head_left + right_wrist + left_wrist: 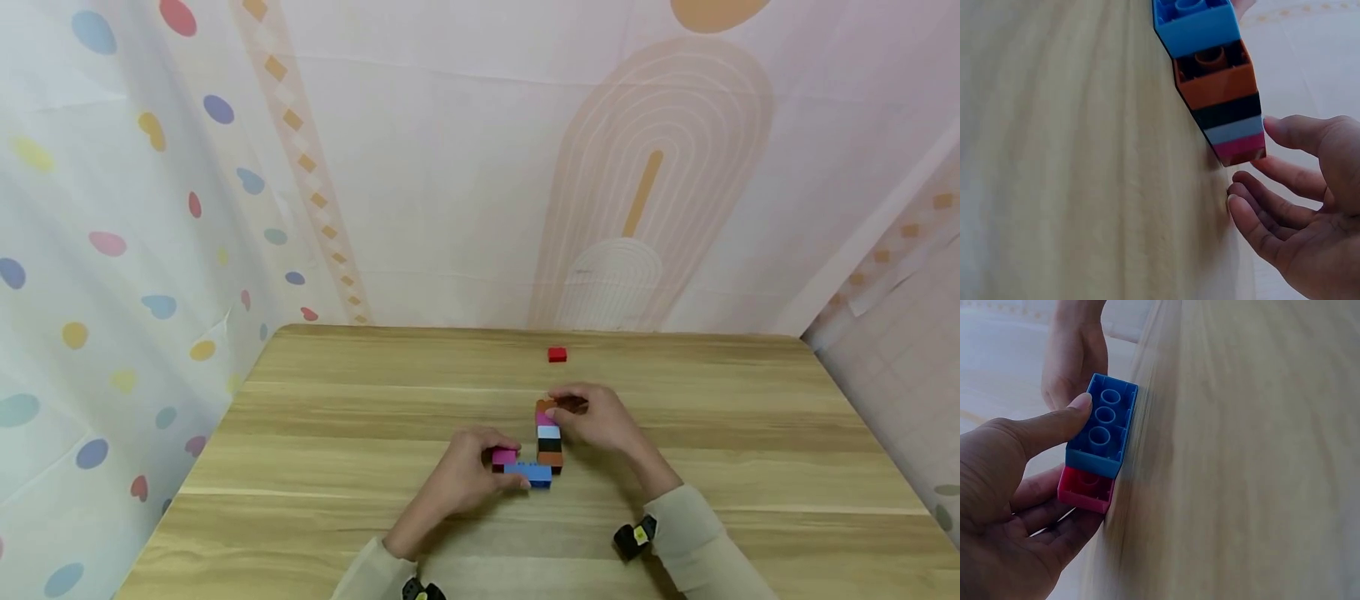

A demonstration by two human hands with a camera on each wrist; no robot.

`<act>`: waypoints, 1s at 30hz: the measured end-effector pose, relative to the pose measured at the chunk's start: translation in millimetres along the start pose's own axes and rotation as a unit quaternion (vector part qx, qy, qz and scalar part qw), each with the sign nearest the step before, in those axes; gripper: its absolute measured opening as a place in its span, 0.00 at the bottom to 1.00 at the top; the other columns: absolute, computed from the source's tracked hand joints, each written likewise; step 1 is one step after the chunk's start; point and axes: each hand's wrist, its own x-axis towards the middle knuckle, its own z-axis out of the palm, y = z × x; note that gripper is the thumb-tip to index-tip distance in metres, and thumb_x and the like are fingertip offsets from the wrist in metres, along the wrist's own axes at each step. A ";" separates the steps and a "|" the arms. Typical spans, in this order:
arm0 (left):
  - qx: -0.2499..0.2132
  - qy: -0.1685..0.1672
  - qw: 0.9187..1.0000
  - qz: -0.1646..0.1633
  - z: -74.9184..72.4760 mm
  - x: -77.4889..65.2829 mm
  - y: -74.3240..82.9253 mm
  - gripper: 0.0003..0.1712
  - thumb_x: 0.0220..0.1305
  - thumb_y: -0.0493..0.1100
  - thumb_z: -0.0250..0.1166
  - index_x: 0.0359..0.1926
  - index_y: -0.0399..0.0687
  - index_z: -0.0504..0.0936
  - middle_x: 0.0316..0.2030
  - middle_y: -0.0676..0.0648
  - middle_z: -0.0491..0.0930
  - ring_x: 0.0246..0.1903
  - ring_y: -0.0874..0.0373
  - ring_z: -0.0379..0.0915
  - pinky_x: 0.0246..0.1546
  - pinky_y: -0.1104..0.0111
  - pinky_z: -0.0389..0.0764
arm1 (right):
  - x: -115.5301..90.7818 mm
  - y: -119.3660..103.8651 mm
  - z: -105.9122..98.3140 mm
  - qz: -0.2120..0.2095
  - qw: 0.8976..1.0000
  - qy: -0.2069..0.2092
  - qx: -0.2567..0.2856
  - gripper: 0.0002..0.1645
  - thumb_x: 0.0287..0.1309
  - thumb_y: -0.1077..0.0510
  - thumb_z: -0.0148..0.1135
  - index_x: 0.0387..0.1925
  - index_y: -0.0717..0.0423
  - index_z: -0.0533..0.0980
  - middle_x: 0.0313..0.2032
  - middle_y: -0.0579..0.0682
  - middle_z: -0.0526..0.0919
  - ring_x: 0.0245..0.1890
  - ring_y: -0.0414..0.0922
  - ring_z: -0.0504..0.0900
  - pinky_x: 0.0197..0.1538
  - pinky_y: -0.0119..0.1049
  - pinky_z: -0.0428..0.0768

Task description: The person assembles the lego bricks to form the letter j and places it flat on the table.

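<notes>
In the head view, a toy-brick assembly lies on its side on the table. Its long blue brick point(529, 476) has hollow tubes facing the person, and a pink brick point(504, 457) joins it at the left. From the blue brick's right end, a row runs away: a brown-orange brick point(550, 459), a black one point(549, 445), a white one point(548, 432), then pink and orange at the far end. My left hand point(468, 471) pinches the blue and pink bricks, thumb point(1063, 422) on the blue underside. With thumb and index finger, my right hand point(600, 417) holds the row's far end.
A single red brick point(557, 355) lies near the back edge of the wooden table point(337, 467). Patterned curtains point(450, 167) hang behind the table and along its left side. Each wrist carries a small black camera point(633, 537).
</notes>
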 end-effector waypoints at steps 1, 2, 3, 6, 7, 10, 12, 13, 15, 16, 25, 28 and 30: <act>-0.002 0.001 1.000 -0.003 0.2 -0.1 0.2 0.25 0.52 0.48 0.82 0.49 0.42 0.88 0.42 0.50 0.87 0.38 0.62 0.75 0.37 0.74 0.78 | 0.5 0.3 -1.4 -0.004 1.000 0.001 -0.004 0.21 0.67 0.53 0.68 0.57 0.57 0.82 0.52 0.52 0.87 0.50 0.47 0.84 0.55 0.46 0.83; -0.003 0.001 1.000 -0.005 0.5 -0.1 0.3 0.25 0.52 0.48 0.82 0.49 0.42 0.88 0.42 0.50 0.87 0.38 0.62 0.75 0.37 0.74 0.78 | 1.1 0.7 -2.9 -0.008 1.000 0.002 -0.007 0.21 0.67 0.53 0.67 0.58 0.57 0.82 0.52 0.52 0.87 0.51 0.48 0.84 0.56 0.47 0.83; -0.004 0.002 1.000 -0.006 0.7 -0.2 0.4 0.25 0.52 0.48 0.82 0.49 0.43 0.89 0.43 0.50 0.87 0.38 0.62 0.75 0.38 0.74 0.78 | 1.9 0.9 -4.4 -0.011 1.000 0.004 -0.010 0.21 0.67 0.53 0.67 0.58 0.58 0.81 0.52 0.53 0.87 0.51 0.48 0.84 0.56 0.47 0.83; -0.003 0.004 1.000 -0.012 1.3 -0.5 1.1 0.25 0.52 0.48 0.82 0.49 0.43 0.89 0.44 0.50 0.87 0.40 0.61 0.75 0.39 0.73 0.78 | 4.8 1.0 -9.3 -0.021 1.000 0.009 -0.017 0.22 0.68 0.53 0.67 0.58 0.59 0.81 0.53 0.54 0.87 0.52 0.50 0.84 0.56 0.48 0.83; -0.004 0.004 1.000 -0.014 1.4 -0.6 1.5 0.24 0.52 0.48 0.82 0.49 0.43 0.89 0.44 0.50 0.87 0.40 0.61 0.75 0.39 0.73 0.78 | 6.1 0.8 -11.1 -0.024 0.999 0.011 -0.017 0.22 0.68 0.54 0.67 0.59 0.59 0.81 0.54 0.55 0.86 0.53 0.52 0.84 0.56 0.49 0.83; -0.003 0.005 1.000 -0.021 1.8 -0.3 2.3 0.24 0.52 0.49 0.82 0.49 0.44 0.89 0.45 0.50 0.86 0.41 0.60 0.75 0.40 0.73 0.78 | 10.6 1.0 -15.8 -0.031 0.999 0.018 -0.034 0.24 0.68 0.53 0.66 0.61 0.59 0.79 0.60 0.57 0.83 0.56 0.56 0.83 0.56 0.51 0.83; -0.005 0.005 1.000 -0.024 2.2 0.3 2.9 0.24 0.52 0.48 0.82 0.49 0.44 0.89 0.45 0.50 0.86 0.42 0.59 0.75 0.41 0.72 0.78 | 14.2 1.8 -18.6 -0.034 0.998 0.020 -0.048 0.26 0.68 0.53 0.66 0.63 0.60 0.77 0.64 0.60 0.79 0.59 0.59 0.81 0.58 0.53 0.82; -0.005 0.005 1.000 -0.024 2.6 0.7 3.1 0.24 0.52 0.48 0.82 0.49 0.44 0.89 0.45 0.50 0.86 0.42 0.59 0.75 0.41 0.72 0.78 | 15.9 2.5 -20.1 -0.037 0.998 0.019 -0.057 0.27 0.69 0.53 0.66 0.64 0.60 0.76 0.66 0.60 0.77 0.60 0.60 0.80 0.59 0.55 0.82; -0.004 0.006 1.000 -0.024 3.4 1.7 3.4 0.24 0.52 0.49 0.82 0.49 0.44 0.89 0.45 0.50 0.86 0.43 0.59 0.75 0.42 0.72 0.78 | 19.1 3.5 -22.7 -0.042 0.996 0.017 -0.074 0.30 0.69 0.51 0.66 0.67 0.61 0.74 0.69 0.62 0.73 0.64 0.63 0.77 0.63 0.58 0.79; -0.004 0.006 1.000 -0.023 3.7 2.3 3.6 0.24 0.52 0.49 0.82 0.49 0.44 0.89 0.45 0.50 0.86 0.43 0.59 0.75 0.42 0.72 0.78 | 21.0 4.2 -23.5 -0.047 0.995 0.015 -0.083 0.32 0.69 0.51 0.65 0.68 0.62 0.72 0.70 0.63 0.72 0.66 0.64 0.75 0.65 0.59 0.76; -0.011 0.007 1.000 -0.029 5.9 4.9 2.7 0.24 0.51 0.49 0.82 0.48 0.45 0.89 0.44 0.51 0.87 0.42 0.60 0.75 0.41 0.71 0.79 | 35.5 10.0 -23.1 -0.027 0.989 -0.021 -0.144 0.46 0.71 0.37 0.59 0.79 0.54 0.57 0.79 0.59 0.58 0.78 0.63 0.57 0.76 0.64 0.57; -0.015 0.006 0.999 -0.034 6.4 4.9 2.6 0.24 0.50 0.49 0.83 0.48 0.46 0.89 0.44 0.51 0.87 0.43 0.60 0.75 0.41 0.71 0.79 | 38.7 11.0 -23.0 -0.002 0.990 -0.035 -0.137 0.50 0.70 0.31 0.55 0.81 0.51 0.52 0.80 0.58 0.56 0.79 0.62 0.55 0.77 0.63 0.55; -0.017 0.006 0.999 -0.036 6.6 4.6 2.6 0.24 0.50 0.50 0.83 0.48 0.46 0.89 0.45 0.51 0.87 0.43 0.59 0.75 0.41 0.72 0.79 | 40.0 11.2 -23.3 0.008 0.991 -0.044 -0.130 0.52 0.70 0.28 0.52 0.81 0.50 0.51 0.80 0.57 0.55 0.80 0.61 0.54 0.77 0.63 0.55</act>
